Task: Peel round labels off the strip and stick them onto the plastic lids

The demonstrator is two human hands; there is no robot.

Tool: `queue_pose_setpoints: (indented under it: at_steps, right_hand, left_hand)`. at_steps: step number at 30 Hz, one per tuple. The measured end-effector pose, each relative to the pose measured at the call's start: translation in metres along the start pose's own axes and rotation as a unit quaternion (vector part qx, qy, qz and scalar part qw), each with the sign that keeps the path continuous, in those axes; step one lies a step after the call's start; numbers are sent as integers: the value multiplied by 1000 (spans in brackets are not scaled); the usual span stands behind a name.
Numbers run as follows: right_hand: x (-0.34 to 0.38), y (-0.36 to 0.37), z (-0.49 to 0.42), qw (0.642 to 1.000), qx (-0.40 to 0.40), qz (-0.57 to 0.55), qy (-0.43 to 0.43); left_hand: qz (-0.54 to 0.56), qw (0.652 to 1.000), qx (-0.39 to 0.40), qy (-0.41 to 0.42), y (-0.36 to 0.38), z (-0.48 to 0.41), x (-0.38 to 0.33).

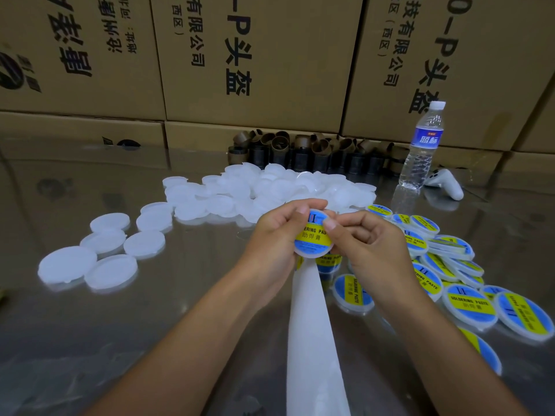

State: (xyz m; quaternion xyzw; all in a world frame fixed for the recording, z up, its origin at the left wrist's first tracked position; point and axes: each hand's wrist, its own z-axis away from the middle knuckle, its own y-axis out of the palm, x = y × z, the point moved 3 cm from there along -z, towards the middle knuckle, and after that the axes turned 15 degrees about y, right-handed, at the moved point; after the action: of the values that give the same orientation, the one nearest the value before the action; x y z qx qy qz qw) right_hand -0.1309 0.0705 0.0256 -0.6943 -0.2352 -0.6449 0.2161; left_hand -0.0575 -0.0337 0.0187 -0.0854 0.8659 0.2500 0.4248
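Head view: a lid (312, 253) was held up above the table (150, 340), between both hands, near the middle of the picture. It was gripped by the left hand (276, 235), whose fingers were curled round its left edge and whose thumb was laid on the upper rim. A round blue and yellow label (313, 237) was seen on the lid's face, and it was pressed at its right side by the thumb of the right hand (369, 238); the other fingers of that hand were curled in, and how far they reached behind the lid could not be told. A white strip (312, 325) was seen running from under the lid down toward the camera, between the two forearms. Plain white lids (270, 187) were heaped behind the hands and scattered flat to the left. Labelled lids (468, 301) were piled, overlapping, on the right of the table. A water bottle (420, 151) was stood upright at the far right, with a white controller (447, 181) lying just beside it. Dark cardboard rings (300, 148) were stacked against the cardboard boxes (255, 55) at the back.
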Motion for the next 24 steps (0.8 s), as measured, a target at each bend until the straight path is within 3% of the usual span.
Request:
queue_pose_setpoints:
  at_steps: [8,13,24]
  right_hand:
    - [-3,6,1,999,28,35,27]
    - [-1,3,1,1000,4,24,8]
    - [-3,-1,-1,999,-49,16,-5]
  left_hand:
    - [-25,999,-37,22,-2,-1,0]
    - [-94,994,-43,29,-2,0,0]
    - [-148,988,12,-34,-5,5,5]
